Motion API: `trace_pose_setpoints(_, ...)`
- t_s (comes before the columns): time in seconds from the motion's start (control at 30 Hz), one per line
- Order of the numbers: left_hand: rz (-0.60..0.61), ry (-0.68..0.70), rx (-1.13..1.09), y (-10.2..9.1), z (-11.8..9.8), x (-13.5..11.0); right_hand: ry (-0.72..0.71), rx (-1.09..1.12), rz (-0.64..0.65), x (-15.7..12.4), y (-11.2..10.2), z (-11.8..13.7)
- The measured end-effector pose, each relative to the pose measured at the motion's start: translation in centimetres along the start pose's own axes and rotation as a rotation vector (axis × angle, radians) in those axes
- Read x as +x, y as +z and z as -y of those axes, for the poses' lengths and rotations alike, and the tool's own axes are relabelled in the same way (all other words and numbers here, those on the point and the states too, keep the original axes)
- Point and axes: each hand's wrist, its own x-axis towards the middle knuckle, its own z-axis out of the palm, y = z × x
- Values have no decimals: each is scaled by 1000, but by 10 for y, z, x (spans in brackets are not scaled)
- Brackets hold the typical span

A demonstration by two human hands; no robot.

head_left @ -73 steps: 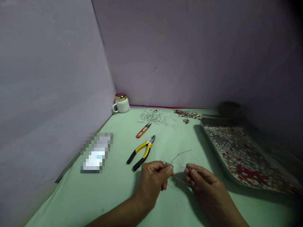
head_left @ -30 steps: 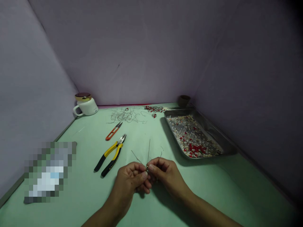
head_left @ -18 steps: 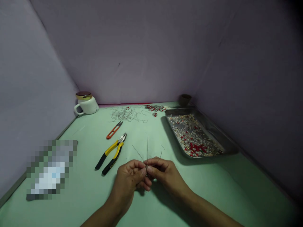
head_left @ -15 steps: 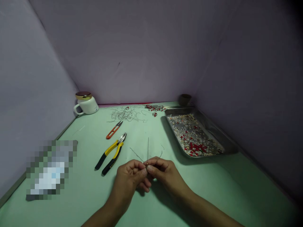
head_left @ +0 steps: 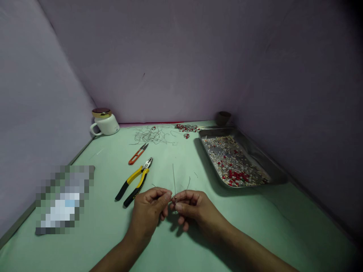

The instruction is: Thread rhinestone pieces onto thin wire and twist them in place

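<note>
My left hand (head_left: 149, 211) and my right hand (head_left: 193, 207) meet fingertip to fingertip low over the green table (head_left: 255, 219). Both pinch a thin wire (head_left: 173, 179), whose free end stands up and away from me. A tiny red bead (head_left: 175, 197) shows on the wire between the fingertips. Yellow-handled pliers (head_left: 135, 182) lie just left of my left hand. Orange thread snips (head_left: 137, 153) lie beyond the pliers.
A steel tray (head_left: 256, 156) of red and pale beads sits at the right. Loose wire pieces (head_left: 153, 135) and beaded bits (head_left: 185, 128) lie at the back. A white lidded mug (head_left: 104, 122) stands in the back left corner, a small dark cup (head_left: 223, 117) behind the tray.
Since the earliest frame my hands came together on the wire and my view swung right. In the last half second both hands shifted slightly and the upright wire end leaned a little left.
</note>
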Motion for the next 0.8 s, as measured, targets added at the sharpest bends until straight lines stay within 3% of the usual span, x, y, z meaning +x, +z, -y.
trace_pose_setpoints(0.43, 65, 42, 31, -3, 4, -1, -56, -119, -144, 0, 6, -1)
trace_pose_setpoints(0.8, 147, 45, 57, -4, 3, 0, -94, -75, -158, 0, 3, -3)
